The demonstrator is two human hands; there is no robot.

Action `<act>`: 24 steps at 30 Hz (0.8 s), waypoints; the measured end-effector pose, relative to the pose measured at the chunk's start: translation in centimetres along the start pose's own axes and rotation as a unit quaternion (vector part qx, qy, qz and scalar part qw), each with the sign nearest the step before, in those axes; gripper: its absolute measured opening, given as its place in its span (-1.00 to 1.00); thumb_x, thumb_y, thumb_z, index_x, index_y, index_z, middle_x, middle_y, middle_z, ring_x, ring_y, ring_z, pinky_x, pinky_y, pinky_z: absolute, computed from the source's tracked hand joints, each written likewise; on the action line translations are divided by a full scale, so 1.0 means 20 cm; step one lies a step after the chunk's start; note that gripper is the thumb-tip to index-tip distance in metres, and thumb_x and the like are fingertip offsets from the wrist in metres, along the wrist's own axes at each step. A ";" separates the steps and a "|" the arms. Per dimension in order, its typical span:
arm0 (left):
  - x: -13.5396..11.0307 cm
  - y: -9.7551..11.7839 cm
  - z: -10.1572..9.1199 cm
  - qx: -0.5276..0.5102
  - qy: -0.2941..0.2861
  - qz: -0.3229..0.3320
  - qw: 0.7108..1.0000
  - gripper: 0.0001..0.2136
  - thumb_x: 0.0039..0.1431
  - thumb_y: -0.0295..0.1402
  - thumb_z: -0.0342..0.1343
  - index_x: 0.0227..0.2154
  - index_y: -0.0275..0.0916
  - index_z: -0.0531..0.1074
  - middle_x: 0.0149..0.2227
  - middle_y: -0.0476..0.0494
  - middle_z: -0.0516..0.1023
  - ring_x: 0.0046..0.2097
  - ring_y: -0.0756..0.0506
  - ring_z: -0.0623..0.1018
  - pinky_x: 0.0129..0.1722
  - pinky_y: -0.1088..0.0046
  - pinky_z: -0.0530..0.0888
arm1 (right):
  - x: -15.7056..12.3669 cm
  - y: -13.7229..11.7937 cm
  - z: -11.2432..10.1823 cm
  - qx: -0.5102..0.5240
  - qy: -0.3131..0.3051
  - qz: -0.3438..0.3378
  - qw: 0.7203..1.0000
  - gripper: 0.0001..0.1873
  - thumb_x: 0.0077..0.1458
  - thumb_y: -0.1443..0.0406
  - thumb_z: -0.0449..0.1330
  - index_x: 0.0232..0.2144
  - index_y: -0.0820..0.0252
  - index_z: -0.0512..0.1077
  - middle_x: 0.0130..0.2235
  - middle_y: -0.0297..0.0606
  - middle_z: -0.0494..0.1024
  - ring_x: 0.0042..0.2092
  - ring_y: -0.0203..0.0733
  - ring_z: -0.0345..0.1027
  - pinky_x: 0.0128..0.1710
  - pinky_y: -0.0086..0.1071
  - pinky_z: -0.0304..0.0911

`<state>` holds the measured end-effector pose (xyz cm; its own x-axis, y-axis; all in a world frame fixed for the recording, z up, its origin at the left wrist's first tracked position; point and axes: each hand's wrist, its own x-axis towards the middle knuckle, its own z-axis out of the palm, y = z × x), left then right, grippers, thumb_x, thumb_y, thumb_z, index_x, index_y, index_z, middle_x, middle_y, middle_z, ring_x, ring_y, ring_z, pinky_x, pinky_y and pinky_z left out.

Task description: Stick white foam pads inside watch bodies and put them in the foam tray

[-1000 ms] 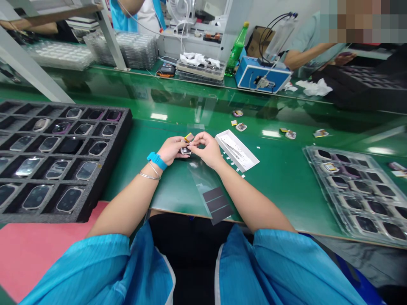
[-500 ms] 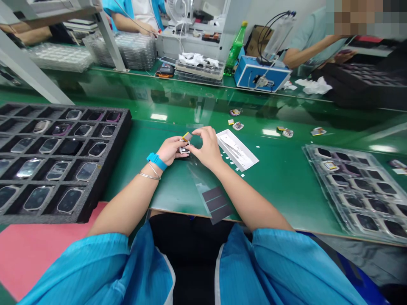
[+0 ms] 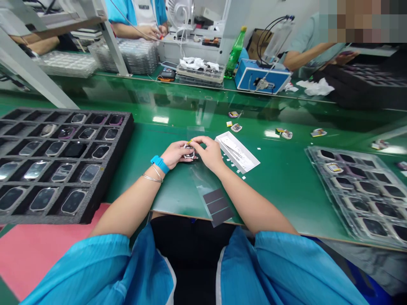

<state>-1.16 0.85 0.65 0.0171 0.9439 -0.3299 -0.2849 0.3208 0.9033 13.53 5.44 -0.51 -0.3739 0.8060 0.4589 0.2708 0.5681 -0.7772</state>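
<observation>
Hands: from the head camera I read the left hand (image 3: 177, 155) as curled and closed, its fingers around a small silver-rimmed part (image 3: 189, 151); the right hand (image 3: 208, 153) is also curled, its fingertips (image 3: 194, 142) pinched in at the top of that part; the two hands almost meet.
Held part: I place it just left of the white tray (image 3: 251, 162), between both hands and above the bench; a yellow tab (image 3: 190, 141) shows at its top edge; the fingers hide most of it, so I cannot tell its full shape.
Left wrist: a blue wristband (image 3: 160, 164) sits above two thin metal bangles (image 3: 152, 178).
Beside the tray: a white sheet (image 3: 233, 149) lies inside it; small white pieces (image 3: 231, 163) are dotted along its near edge; a clear plastic film (image 3: 203, 180) with dark rectangles (image 3: 218, 206) lies in front of it.
Left of the tray: a black foam tray (image 3: 122, 140) holds rows of watch bodies (image 3: 73, 201), one to each compartment.
Right of the tray: a clear blister tray (image 3: 318, 157) holds dark rounded parts (image 3: 374, 227); small loose parts (image 3: 286, 134) lie beyond it.
Far beyond the tray: a blue bench box (image 3: 262, 76) stands beside a green bottle (image 3: 235, 53); co-workers' hands (image 3: 149, 33) are busy across the bench.
</observation>
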 end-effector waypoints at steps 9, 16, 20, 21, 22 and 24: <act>0.02 0.00 -0.02 -0.100 0.009 -0.021 0.995 -0.75 -0.01 -0.68 0.06 -0.29 -0.36 0.53 -0.48 -0.07 0.53 -0.46 0.03 0.53 -0.31 0.47 0.56 | -0.03 0.02 0.02 -0.142 -0.021 -0.140 0.980 -0.82 0.22 0.26 0.17 -0.31 0.00 0.60 -0.25 -0.31 0.68 -0.20 -0.10 0.45 0.26 0.09 -0.02; 0.05 -0.01 -0.05 -0.201 -0.001 -0.019 0.979 -0.89 0.18 -0.54 0.10 -0.28 -0.35 0.51 -0.44 -0.10 0.54 -0.41 0.02 0.54 -0.23 0.44 0.53 | -0.04 0.06 0.03 -0.187 -0.050 -0.174 0.966 -0.78 0.23 0.29 0.12 -0.25 0.01 0.60 -0.08 -0.26 0.65 -0.13 -0.05 0.40 0.25 0.17 -0.02; 0.06 -0.04 -0.06 -0.182 -0.014 0.005 0.983 -0.85 0.16 -0.58 0.16 -0.21 -0.32 0.51 -0.37 -0.10 0.57 -0.35 0.01 0.57 -0.05 0.33 0.50 | -0.03 0.09 0.04 -0.120 -0.019 -0.127 0.984 -0.82 0.17 0.19 0.19 -0.31 0.09 0.58 -0.07 -0.13 0.60 -0.01 0.02 0.38 0.13 0.08 0.23; 0.06 -0.04 -0.06 -0.174 -0.021 0.011 0.984 -0.83 0.15 -0.58 0.16 -0.19 -0.31 0.50 -0.34 -0.12 0.59 -0.32 -0.01 0.59 -0.03 0.30 0.49 | -0.03 0.10 0.05 -0.089 -0.002 -0.095 0.991 -0.79 0.11 0.15 0.24 -0.25 0.10 0.56 -0.01 -0.09 0.55 0.05 0.05 0.36 0.10 0.06 0.29; 0.06 -0.04 -0.06 -0.166 -0.028 0.018 0.985 -0.81 0.14 -0.58 0.18 -0.18 -0.31 0.50 -0.31 -0.14 0.60 -0.29 -0.02 0.60 0.00 0.28 0.48 | -0.03 0.11 0.05 -0.050 0.009 -0.055 0.997 -0.67 0.03 0.13 0.30 -0.14 0.11 0.53 0.07 -0.06 0.49 0.10 0.07 0.33 0.07 0.03 0.34; 0.07 -0.05 -0.06 -0.155 -0.044 0.033 0.986 -0.77 0.11 -0.58 0.21 -0.15 -0.29 0.50 -0.27 -0.15 0.62 -0.27 -0.02 0.61 0.03 0.25 0.47 | -0.02 0.13 0.05 0.055 -0.010 0.040 0.998 -0.32 -0.10 0.07 0.37 0.08 0.10 0.39 0.17 -0.01 0.38 0.13 0.08 0.36 0.02 0.00 0.41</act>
<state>-2.08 1.75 -1.04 0.0683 0.9694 -0.2357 -0.5670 0.2321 0.7904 13.40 6.40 -3.14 -0.3734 0.8439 0.3853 0.2016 0.4792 -0.8542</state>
